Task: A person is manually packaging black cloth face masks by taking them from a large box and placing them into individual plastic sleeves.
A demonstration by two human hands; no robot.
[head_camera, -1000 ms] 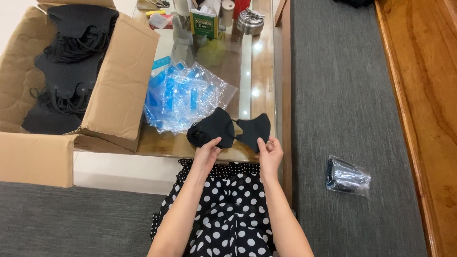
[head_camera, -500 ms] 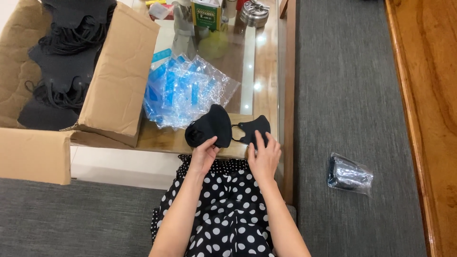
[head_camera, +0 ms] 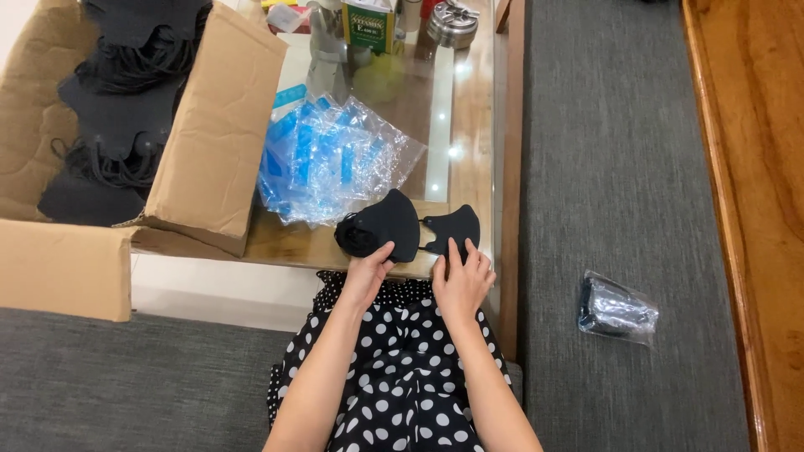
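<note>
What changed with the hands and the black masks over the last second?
The right hand went from pinching the smaller black mask at its lower edge to lying flat over it, fingers spread. The left hand keeps its grip on the larger black mask. The cardboard box, the plastic sleeves and the packed bag on the carpet did not move.

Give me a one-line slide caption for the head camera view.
Both hands, left hand and right hand, press black face masks on a glass table beside clear plastic bags.
</note>
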